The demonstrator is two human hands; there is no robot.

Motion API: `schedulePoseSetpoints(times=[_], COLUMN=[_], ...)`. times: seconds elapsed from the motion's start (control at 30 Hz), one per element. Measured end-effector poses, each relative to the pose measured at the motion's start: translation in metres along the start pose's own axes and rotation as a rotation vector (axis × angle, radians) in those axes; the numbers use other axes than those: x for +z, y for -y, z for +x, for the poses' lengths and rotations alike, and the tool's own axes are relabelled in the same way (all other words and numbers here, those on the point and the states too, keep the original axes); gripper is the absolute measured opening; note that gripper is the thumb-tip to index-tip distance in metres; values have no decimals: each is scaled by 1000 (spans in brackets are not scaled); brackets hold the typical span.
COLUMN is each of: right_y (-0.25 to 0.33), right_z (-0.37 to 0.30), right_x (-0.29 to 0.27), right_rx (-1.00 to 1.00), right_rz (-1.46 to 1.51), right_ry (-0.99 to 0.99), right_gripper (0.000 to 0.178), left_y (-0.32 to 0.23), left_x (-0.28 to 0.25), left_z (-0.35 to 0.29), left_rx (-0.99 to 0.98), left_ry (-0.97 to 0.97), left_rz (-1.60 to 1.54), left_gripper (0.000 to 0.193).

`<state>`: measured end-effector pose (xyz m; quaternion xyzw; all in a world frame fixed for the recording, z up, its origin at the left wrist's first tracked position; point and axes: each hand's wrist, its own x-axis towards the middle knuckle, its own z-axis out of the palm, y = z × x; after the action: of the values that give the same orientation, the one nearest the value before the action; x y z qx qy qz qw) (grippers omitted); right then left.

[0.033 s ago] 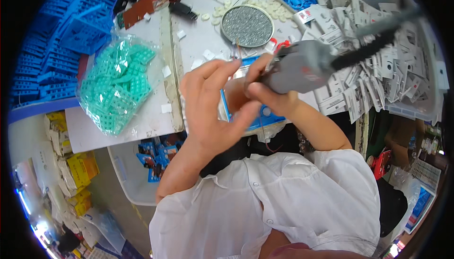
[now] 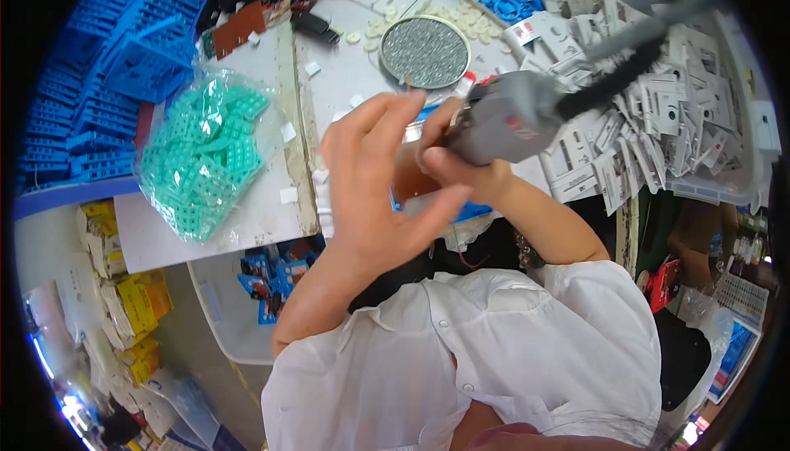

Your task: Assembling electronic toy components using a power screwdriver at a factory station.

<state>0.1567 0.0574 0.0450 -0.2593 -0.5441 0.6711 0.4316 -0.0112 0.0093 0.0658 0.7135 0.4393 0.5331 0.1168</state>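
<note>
Gripped in my right hand [image 2: 473, 173] is a grey electric screwdriver [image 2: 514, 122], its black coiled cord running off to the upper right. The tool's tip is hidden behind my fingers. My left hand [image 2: 362, 183] is raised over the work with fingers and thumb apart, holding nothing that I can see. Below and between the hands, partly covered, lies a blue plastic piece [image 2: 471, 211] with a brown part [image 2: 414, 179] in it. Just beyond them stands a round dish [image 2: 469, 49] full of small grey metal bits, probably screws.
Blue plastic racks [image 2: 82, 81] are piled at the left, beside a clear bag of green plastic pieces [image 2: 202, 163]. Flat white-and-grey pieces [image 2: 609, 130] heap up at the right in a clear bin [image 2: 745, 189]. Below the table edge, another bin [image 2: 216, 311] holds blue-and-brown parts.
My left hand has shifted slightly right and up, toward the screwdriver, covering more of the blue piece. The screwdriver stays in my right hand, nearly in the same place.
</note>
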Motion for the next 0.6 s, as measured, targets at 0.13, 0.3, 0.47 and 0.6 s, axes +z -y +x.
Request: schedulePoseSetpoints(times=[0.13, 0.3, 0.47, 0.6], right_y=[-20, -10, -7, -3], right_z=[4, 3, -1, -5], right_x=[-16, -8, -6, -2], right_rx=[-7, -22, -33, -45], right_rz=[-132, -152, -170, -180], right_ry=[1, -34, -47, -54], right_gripper=[16, 16, 16, 16], left_y=[-21, -30, -34, -39], left_x=[30, 41, 44, 46], left_z=[39, 48, 47, 42], left_rx=[100, 159, 161, 136], left_ry=[-28, -134, -183, -148], left_rz=[-83, 101, 87, 75], left_gripper=[94, 75, 62, 67])
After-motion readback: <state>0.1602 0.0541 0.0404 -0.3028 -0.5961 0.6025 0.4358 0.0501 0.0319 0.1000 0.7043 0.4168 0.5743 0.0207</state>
